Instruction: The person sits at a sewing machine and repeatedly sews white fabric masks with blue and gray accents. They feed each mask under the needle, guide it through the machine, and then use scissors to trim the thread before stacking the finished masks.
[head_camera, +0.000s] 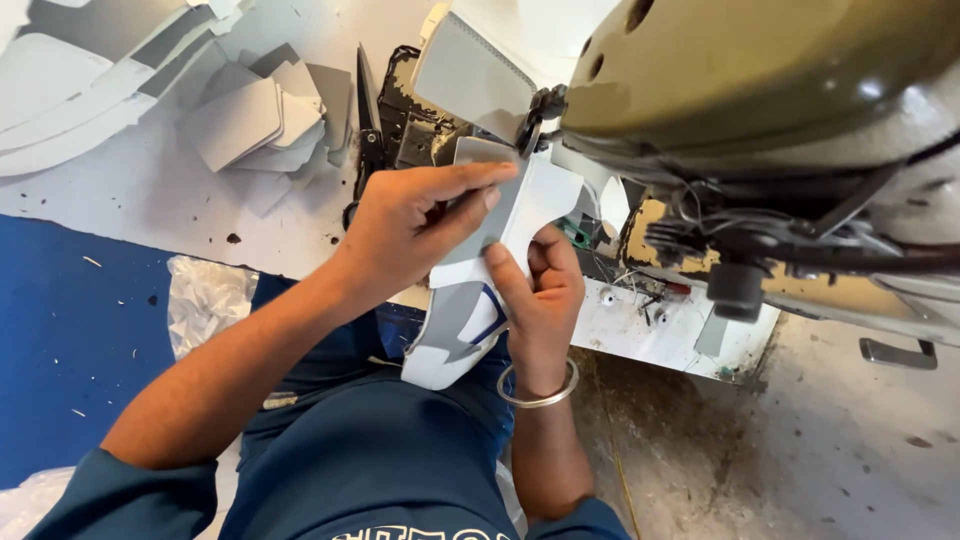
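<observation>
Both hands hold a white and grey shoe upper piece (470, 320) with a blue trim line, under the head of an olive-green sewing machine (760, 70). My left hand (410, 225) lies on top of the piece, fingers stretched toward the needle area (535, 120). My right hand (540, 290), a metal bangle on its wrist, pinches the piece from below with thumb on top. The lower end of the piece hangs over my lap.
A pile of cut grey and white pieces (260, 125) lies on the white worktable (130, 200) at the left. Black scissors (368, 130) rest beside the machine. A crumpled plastic bag (205, 300) sits on blue flooring. Bare concrete floor (820, 440) is at the right.
</observation>
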